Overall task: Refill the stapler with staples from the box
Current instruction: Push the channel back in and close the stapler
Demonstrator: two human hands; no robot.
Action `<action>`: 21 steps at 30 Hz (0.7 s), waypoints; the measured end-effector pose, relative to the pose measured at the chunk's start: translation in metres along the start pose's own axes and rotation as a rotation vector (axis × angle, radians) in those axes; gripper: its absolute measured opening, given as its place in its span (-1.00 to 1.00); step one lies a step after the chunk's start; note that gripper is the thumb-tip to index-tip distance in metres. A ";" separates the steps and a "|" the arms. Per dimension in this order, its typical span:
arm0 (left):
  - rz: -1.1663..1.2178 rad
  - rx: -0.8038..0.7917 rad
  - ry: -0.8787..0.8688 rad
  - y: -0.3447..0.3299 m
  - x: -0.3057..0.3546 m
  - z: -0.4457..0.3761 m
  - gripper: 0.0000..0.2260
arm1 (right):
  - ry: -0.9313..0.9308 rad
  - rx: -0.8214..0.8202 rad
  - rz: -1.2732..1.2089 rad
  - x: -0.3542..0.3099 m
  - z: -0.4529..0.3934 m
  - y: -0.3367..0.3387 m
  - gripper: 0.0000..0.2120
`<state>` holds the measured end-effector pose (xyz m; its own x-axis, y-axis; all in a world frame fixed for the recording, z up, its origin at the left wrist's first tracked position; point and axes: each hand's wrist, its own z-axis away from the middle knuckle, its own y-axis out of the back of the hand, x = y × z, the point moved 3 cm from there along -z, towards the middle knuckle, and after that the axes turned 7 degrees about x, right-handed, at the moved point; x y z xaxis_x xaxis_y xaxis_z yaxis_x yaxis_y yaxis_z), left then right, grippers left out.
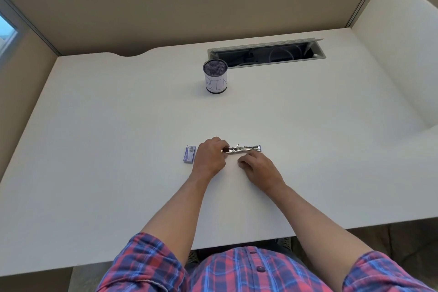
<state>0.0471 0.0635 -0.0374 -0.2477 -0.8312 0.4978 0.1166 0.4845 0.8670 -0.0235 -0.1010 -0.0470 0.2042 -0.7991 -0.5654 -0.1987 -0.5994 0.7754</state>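
Worktop (118, 125): white, filling most of the frame, walled by beige partitions.

Stapler (244, 149): I log it just below frame centre, lying flat and opened out lengthwise, its silver metal channel facing up and running left to right.

Left hand (209, 155): I see it curled over the stapler's left end, its grip closed around that end; the fingertips are hidden behind the knuckles.

Right hand (257, 165): resting on the worktop just below the stapler's middle, fingers bent inward, the tips close to or touching its near edge. I cannot tell whether this grip pinches anything.

Staple box (189, 154): small, purple and white, lying flat just left of the left hand, apart from it. Whether it is open I cannot tell.

Mesh cup (215, 76): dark wire, upright, above frame centre, wrapped with a white paper label hand-lettered "BIN".

Cable tray (266, 52): recessed slot, lid raised, upper right of the cup.

Sleeves (147, 265): red and blue plaid, rolled, bottom of frame.
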 end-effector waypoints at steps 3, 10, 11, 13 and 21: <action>-0.020 -0.006 -0.013 0.001 0.002 0.000 -0.81 | -0.122 -0.022 -0.044 0.007 0.001 0.003 -0.95; -0.067 0.000 -0.020 0.000 0.005 -0.001 -0.78 | -0.288 -0.036 -0.173 0.014 -0.001 0.008 -0.92; -0.067 0.009 -0.024 -0.001 0.005 -0.001 -0.76 | -0.294 -0.017 -0.202 0.013 -0.001 0.010 -0.90; -0.053 0.027 -0.038 -0.002 0.008 0.000 -0.73 | -0.306 0.038 -0.255 0.013 -0.002 0.014 -0.85; -0.043 0.006 -0.052 -0.002 0.018 -0.004 -0.72 | -0.351 0.081 -0.407 0.017 -0.022 0.022 -0.79</action>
<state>0.0466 0.0467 -0.0305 -0.3020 -0.8361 0.4580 0.0994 0.4502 0.8874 -0.0037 -0.1270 -0.0334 -0.0497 -0.4608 -0.8861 -0.2467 -0.8541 0.4579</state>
